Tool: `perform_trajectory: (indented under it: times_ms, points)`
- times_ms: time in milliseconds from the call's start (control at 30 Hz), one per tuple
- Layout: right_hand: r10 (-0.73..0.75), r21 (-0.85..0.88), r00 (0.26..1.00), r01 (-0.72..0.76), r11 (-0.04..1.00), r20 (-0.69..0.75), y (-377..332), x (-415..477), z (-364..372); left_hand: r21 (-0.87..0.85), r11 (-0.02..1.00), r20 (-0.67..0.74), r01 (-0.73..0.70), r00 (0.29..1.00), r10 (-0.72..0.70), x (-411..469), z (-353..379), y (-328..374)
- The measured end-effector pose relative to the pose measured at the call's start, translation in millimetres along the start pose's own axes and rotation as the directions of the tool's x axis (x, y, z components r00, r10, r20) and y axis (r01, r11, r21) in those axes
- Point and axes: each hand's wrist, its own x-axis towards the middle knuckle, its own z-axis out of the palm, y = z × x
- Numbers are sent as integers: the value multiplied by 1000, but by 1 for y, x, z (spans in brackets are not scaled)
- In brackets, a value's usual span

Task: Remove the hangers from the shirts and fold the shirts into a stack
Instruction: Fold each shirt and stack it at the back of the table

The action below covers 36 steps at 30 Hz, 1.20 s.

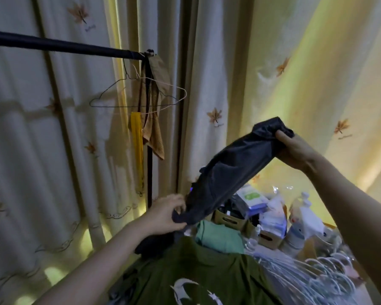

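Progress: by my reckoning, well along. A heap of white hangers (312, 276) lies bare at the near right, two wire hangers (139, 95) hang empty on the rail (59, 45) at the far left, and a pale green shirt (220, 237) sits folded in the middle.
Left to do: the olive shirt (198, 276), spread out nearest, looks not yet folded.
Dark shirt (231, 172): off its hanger, up in the air, slanting from low centre to upper right; charcoal, limp, bunched into a long creased band.
Left hand (167, 214): grip clamped on the lower end.
Right hand (295, 151): grip clamped on the upper end.
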Motion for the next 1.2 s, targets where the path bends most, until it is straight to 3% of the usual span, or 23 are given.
perform_trajectory:
  times_ms: [100,267,400,533,633,700,800,867,900,967,1033,1133,1200]
  points:
    - [126,-25,990,-124,992,59,34,-55,-41,-41,998,374,57,927,-37,3,72,29]
    - [280,-4,960,-280,960,17,92,-133,-93,-19,995,638,94,767,-61,3,164,56]
    - [407,-16,913,-407,913,-30,123,-162,-104,44,997,730,58,679,-72,-7,202,62]
    - [488,-13,873,-488,873,-11,140,-158,-89,48,997,759,68,646,-81,-14,224,54]
    - [485,-106,874,-480,871,27,148,-125,-59,-135,958,715,252,695,-82,-19,231,52]
    - [463,-182,885,-450,874,39,154,-94,-27,-384,808,632,447,765,-123,-15,227,50]
    - [420,-303,904,-381,874,74,171,-47,32,-711,383,496,590,806,-322,-4,211,37]
    - [398,-381,916,-350,856,54,193,-23,63,-847,89,382,524,717,-583,5,211,13]
    - [375,-408,927,-340,847,5,205,-17,73,-882,6,343,472,649,-679,7,211,-2]
    - [330,-493,936,-348,798,-126,233,-15,76,-892,-111,369,438,562,-740,3,208,-32]
    - [386,-591,885,-463,661,-261,260,-32,64,-867,-164,432,471,545,-719,-5,204,-59]
    - [547,-624,704,-688,370,-452,298,-79,39,-889,-164,414,428,596,-688,-8,196,-89]
    - [563,-528,610,-784,326,-558,312,-103,30,-911,-156,389,382,669,-634,-1,190,-93]
